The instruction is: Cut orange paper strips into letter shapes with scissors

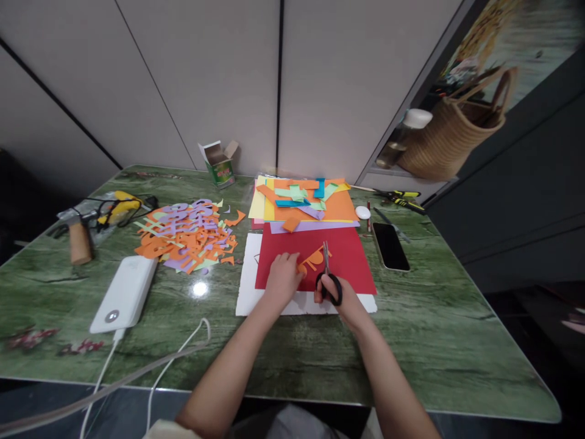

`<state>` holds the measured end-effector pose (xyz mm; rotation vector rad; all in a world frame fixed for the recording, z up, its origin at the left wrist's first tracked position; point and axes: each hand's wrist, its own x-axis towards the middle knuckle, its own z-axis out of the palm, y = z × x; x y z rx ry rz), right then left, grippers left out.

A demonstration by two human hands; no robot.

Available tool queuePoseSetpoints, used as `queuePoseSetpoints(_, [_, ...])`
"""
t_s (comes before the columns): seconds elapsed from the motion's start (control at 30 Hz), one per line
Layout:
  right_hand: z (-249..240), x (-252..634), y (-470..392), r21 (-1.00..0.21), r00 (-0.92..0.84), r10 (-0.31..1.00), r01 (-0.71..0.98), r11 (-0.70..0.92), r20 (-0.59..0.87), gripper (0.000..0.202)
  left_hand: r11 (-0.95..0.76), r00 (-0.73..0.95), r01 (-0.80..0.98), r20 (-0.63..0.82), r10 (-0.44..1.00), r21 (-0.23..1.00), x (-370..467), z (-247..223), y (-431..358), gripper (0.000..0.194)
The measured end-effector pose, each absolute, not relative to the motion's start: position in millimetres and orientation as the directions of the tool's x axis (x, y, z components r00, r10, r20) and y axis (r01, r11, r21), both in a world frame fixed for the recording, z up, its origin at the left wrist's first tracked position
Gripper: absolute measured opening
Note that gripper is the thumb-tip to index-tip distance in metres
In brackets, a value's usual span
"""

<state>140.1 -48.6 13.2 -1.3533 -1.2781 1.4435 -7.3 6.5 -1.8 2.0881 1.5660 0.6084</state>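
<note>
My right hand [340,296] grips black-handled scissors [326,262], their blades pointing away from me over the orange paper cut-out [315,258]. At the cut-out's left end is my left hand [284,275], its thumb and fingertips closed on the orange paper. Beneath both hands lies a sheet of red paper [350,259], resting partly on a white sheet [249,299] with a rough edge. Just beyond the red paper, a small folded orange piece [291,224] sits near stacked colored sheets [269,204] topped with folded paper strips [292,192].
To the left are a heap of paper cut-outs [187,235], a white power bank [124,294] with a cable, and a yellow glue gun [121,207]. A small green box [222,171] stands behind. A phone [391,246], a white oval object [362,212] and yellow-black pliers [404,200] lie right.
</note>
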Motion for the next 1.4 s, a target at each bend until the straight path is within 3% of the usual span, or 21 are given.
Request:
queuePoseSetpoints(0.27, [13, 140, -46, -0.971, -0.043, 0.984, 0.177, -0.162, -0.172, 0.037, -0.291, 0.327, 0.716, 0.063, 0.943, 0.635, -6, 5, 1, 0.008])
queuePoseSetpoints(0.47, [9, 140, -42, -0.952, 0.133, 0.986, 0.274, -0.135, -0.102, 0.03, -0.298, 0.287, 0.7, 0.126, 0.95, 0.649, -2, 8, -2, 0.018])
queuePoseSetpoints(0.63, [5, 138, -41, -0.985, 0.107, 0.992, 0.154, -0.083, -0.066, 0.029, -0.27, 0.304, 0.645, 0.084, 0.949, 0.715, 3, 2, -3, 0.031])
queuePoseSetpoints(0.87, [-3, 140, -39, -0.998, 0.099, 0.993, -0.017, -0.063, -0.065, 0.03, -0.106, 0.365, 0.391, -0.048, 0.93, 0.914, 3, -4, -5, 0.026])
queuePoseSetpoints(1.07, [-6, 138, -38, -0.996, 0.106, 0.993, -0.084, -0.043, -0.051, 0.037, -0.022, 0.371, 0.31, -0.1, 0.923, 0.95, 1, 1, -4, 0.024])
queuePoseSetpoints(1.23, [-8, 140, -37, -0.999, 0.108, 0.993, -0.043, -0.032, -0.036, 0.039, 0.023, 0.36, 0.239, -0.11, 0.926, 0.971, 3, 0, -4, 0.023])
queuePoseSetpoints(1.4, [-10, 141, -37, -0.995, 0.129, 0.989, -0.087, -0.058, -0.069, 0.038, 0.181, 0.33, 0.023, -0.179, 0.927, 0.983, 5, -5, -1, 0.026])
